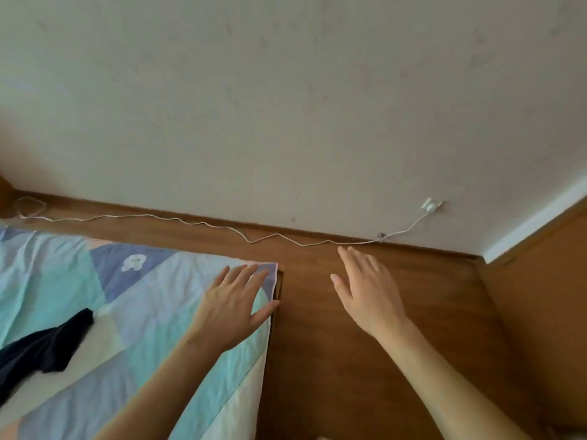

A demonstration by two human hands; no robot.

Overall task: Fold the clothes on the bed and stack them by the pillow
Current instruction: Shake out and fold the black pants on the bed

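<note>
while both hands are released and empty | left hand (233,308) flat on bed (152,319) corner | right hand (370,289) over floor (365,360) | dark garment (41,349) lies at bed's left, untouched | advice: reach left, pinch two edges, spread it flat before folding

A pastel patchwork quilt (152,312) in aqua, lilac and white is seen; a dark navy garment (41,347); brown wooden floor (365,376).

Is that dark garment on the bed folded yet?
Not folded: the dark garment lies loose and crumpled on the quilt, partly out of frame.
</note>
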